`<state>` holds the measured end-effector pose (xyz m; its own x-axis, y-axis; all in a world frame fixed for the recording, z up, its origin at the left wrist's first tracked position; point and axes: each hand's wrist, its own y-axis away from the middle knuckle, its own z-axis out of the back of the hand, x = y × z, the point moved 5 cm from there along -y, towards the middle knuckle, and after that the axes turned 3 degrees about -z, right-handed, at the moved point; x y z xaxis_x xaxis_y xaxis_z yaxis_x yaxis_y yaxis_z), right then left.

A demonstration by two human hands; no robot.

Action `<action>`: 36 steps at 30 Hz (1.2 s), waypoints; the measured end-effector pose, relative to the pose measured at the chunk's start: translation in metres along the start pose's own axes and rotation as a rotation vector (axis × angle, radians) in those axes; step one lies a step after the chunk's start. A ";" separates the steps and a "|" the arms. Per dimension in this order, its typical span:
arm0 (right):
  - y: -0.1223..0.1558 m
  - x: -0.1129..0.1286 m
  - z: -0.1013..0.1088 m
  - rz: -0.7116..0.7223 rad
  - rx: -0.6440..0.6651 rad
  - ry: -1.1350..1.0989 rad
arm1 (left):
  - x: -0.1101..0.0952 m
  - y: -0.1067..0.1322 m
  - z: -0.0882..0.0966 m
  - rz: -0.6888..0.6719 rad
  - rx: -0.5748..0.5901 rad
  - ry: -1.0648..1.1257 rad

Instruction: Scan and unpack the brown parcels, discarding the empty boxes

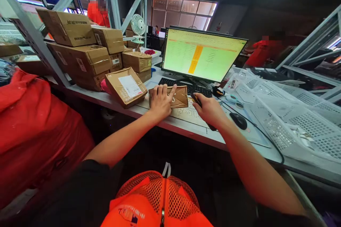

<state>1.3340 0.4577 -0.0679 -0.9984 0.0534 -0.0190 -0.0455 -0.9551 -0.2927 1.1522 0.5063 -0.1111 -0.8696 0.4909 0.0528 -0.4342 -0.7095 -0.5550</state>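
Note:
My left hand [161,101] lies over a small brown cardboard box [181,99], gripping it against the desk with the index finger stretched along its upper side. Just right of that box, my right hand [209,109] is closed around a dark-handled utility knife [195,98]. The knife's front end points at the box's right end; its blade cannot be made out. A larger taped carton [128,87] with a white label leans at an angle to the left of my left hand.
Stacked cartons [82,60] fill the desk's left side by a metal post. Behind the small box are a keyboard [205,91] and a lit monitor [202,55]. A black mouse [238,121], a cable and white perforated baskets [298,127] occupy the right. People in red stand farther back.

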 end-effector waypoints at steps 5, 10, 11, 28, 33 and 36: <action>-0.016 0.025 -0.005 -0.018 0.002 0.169 | -0.003 0.005 0.001 -0.005 0.006 -0.004; -0.013 0.033 -0.012 0.006 0.008 0.227 | -0.001 0.003 -0.002 -0.002 -0.011 0.015; -0.012 0.033 -0.013 0.000 0.010 0.231 | -0.001 0.003 -0.003 -0.004 -0.015 0.019; 0.018 0.045 -0.031 -0.045 0.171 0.272 | 0.003 0.000 -0.006 -0.014 -0.072 0.116; 0.024 0.005 -0.027 0.089 0.177 0.059 | 0.025 0.003 -0.001 -0.020 -0.130 0.175; 0.016 -0.026 0.003 0.246 0.009 -0.182 | 0.052 0.010 0.001 0.003 -0.166 0.393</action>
<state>1.3589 0.4398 -0.0689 -0.9690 -0.2324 0.0840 0.1990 -0.9355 -0.2921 1.1023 0.5248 -0.1129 -0.7012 0.6672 -0.2514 -0.3604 -0.6359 -0.6825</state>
